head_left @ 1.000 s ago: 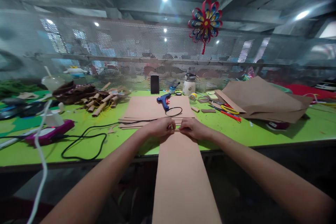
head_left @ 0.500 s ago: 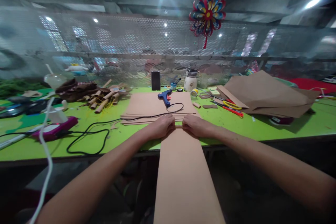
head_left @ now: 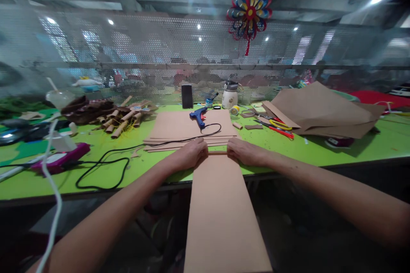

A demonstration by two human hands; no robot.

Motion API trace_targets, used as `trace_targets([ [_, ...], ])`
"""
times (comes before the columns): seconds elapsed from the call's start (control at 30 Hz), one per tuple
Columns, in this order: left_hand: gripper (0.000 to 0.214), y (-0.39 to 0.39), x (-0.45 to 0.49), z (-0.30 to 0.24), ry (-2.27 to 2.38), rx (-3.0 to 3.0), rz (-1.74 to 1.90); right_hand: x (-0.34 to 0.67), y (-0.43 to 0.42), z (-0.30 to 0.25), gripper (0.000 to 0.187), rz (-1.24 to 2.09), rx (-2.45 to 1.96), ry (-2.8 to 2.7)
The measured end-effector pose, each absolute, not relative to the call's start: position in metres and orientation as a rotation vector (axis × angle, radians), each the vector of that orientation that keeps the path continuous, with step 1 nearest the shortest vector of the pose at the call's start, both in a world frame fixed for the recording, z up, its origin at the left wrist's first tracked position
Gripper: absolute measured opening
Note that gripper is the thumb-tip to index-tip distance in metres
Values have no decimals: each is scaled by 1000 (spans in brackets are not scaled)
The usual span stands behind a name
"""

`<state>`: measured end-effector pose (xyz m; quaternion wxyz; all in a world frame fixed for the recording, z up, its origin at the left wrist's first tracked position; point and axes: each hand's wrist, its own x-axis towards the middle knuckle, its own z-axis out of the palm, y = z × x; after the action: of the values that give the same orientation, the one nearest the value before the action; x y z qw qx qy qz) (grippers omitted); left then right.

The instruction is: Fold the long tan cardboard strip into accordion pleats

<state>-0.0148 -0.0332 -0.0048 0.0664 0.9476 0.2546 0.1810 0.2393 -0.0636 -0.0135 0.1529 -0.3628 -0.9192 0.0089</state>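
From my seat at the head camera, I see that the left hand (head_left: 193, 153) and right hand (head_left: 243, 152) have drawn apart along the paper's far edge since a second ago, baring more of that narrow folded edge (head_left: 218, 153) between them. The grip of each hand is curled closed, pinching one end of the fold; the fingertips themselves are partly hidden from me. The long, flat, tan paper strip (head_left: 222, 213) runs from the hands at the near edge of the lime-green worktop (head_left: 282, 153) down toward me. Just beyond, I have a stack of flat tan paper sheets (head_left: 169, 121), with a blue plastic glue gun with a red trigger (head_left: 199, 117) lying on top.
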Motion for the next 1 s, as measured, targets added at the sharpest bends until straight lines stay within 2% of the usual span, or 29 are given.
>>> trace_targets([
  [0.3, 11, -48, -24, -3, 757, 2995, 567, 244, -72, -8, 19, 1, -966, -2725],
  [0.67, 19, -60, -22, 5, 772, 3167, 500, 236, -83, 0, 10, -462, -932, -2876],
  [0.93, 17, -44, -12, 15, 951, 2829, 373, 228, -86, -4, 11, -614, -971, -2889],
  [1.0, 31, -34, -2, 17, 1025, 2648, 380, 230, -86, -9, 11, -636, -968, -2853],
])
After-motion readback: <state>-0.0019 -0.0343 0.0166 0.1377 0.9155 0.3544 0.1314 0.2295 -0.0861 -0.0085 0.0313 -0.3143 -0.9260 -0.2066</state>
